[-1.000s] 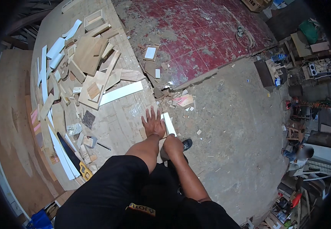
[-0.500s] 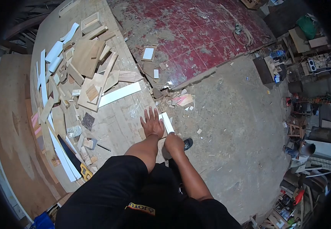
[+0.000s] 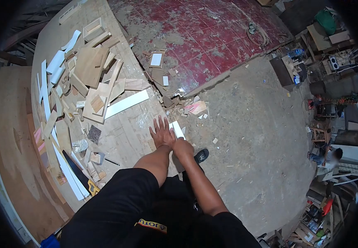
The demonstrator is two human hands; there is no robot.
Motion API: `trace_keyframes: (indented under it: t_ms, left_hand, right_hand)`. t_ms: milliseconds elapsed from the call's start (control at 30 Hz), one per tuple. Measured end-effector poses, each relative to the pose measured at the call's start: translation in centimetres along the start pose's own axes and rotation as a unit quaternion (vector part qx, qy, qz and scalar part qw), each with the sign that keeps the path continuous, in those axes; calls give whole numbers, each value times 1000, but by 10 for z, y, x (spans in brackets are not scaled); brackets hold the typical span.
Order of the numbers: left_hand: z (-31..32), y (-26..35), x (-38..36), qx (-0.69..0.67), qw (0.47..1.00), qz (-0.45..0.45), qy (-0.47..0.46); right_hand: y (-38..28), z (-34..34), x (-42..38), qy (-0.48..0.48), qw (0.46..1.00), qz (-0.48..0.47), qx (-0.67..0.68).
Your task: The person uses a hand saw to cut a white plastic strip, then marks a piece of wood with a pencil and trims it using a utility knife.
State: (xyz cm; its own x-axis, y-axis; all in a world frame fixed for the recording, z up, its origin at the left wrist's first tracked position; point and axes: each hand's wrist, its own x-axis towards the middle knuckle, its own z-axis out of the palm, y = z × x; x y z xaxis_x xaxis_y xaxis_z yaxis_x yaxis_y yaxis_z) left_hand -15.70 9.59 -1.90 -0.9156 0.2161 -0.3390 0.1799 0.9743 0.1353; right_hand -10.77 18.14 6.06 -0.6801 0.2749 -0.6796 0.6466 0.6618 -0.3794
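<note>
White strip lies at table edge beside open floor, left fingers splayed, right fingers clenched.

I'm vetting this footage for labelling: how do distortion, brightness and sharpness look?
Head view: fisheye distortion, black corners, the brown board looking bowed; head view: the small white piece bright, with little surface detail; head view: left hand and right hand fairly sharp.
</note>
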Motion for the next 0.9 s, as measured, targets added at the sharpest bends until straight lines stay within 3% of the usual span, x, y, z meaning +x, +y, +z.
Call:
trace_keyframes:
  t_ms: [100,233,333,433,533,733,900]
  left_hand:
    - [6,-1,-2,-23,998,12,50]
    - [5,0,-3,-22,999,14,42]
    - [9,-3,1,-12,999,5,40]
    - [30,-13,13,-15,1000,7,24]
    - [33,-14,14,-3,999,21,50]
    - [4,-2,0,-21,999,9,47]
    - [7,-2,1,-10,999,5,31]
  right_hand:
    - [15,5,-41,-15,999,31,7]
    - [10,0,-49,-7,999,42,8]
    - [-13,-17,-22,-17,999,-5,-27]
    - [-8,16,39,31,997,-60,-37]
    - [-12,13,48,-2,1000,22,6]
    - [21,14,5,-25,999,27,22]
    - [-8,-22,-13,-32,999,22,6]
